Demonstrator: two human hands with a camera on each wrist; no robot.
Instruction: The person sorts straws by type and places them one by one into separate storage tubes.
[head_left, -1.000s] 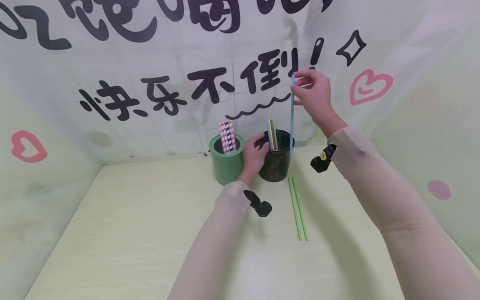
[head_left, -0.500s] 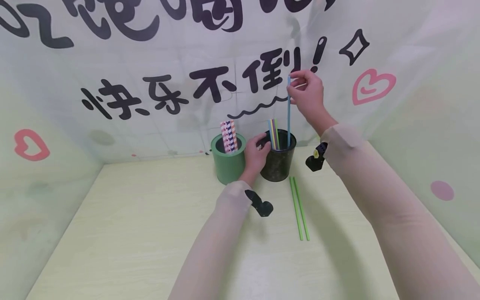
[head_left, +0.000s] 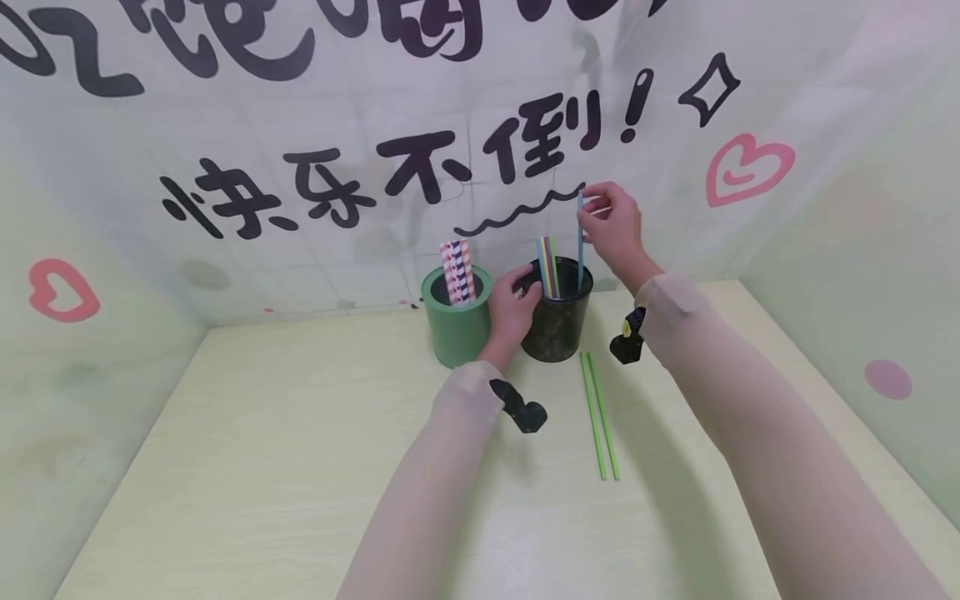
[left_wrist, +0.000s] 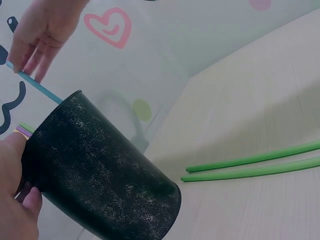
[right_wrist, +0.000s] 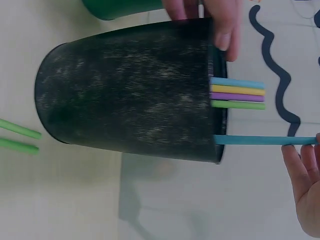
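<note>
Hands, two, as I read them from my feed. Right hand [head_left: 617, 227]: fingertips pinching the top end of a blue straw [head_left: 580, 242], which stands upright with its lower part inside the black cup [head_left: 557, 325], at the cup's right rim. Left hand [head_left: 512, 312]: curled round the black cup's left wall, thumb at the rim.

Black cup: upright on the worktop [head_left: 300, 467], near the back wall. It also holds four short straws [right_wrist: 237, 93], side by side in the right wrist view: light blue, yellow, purple, green.

Green cup [head_left: 456, 321]: just left of the black cup, beside the left hand, holding striped straws [head_left: 456, 271] that stand above its rim.

Green straws [head_left: 600, 417], two: lying flat and parallel on the worktop, in front of the black cup and to its right, apart from it.

Backdrop [head_left: 337, 125]: pale sheet with black characters and pink hearts, behind both cups.
</note>
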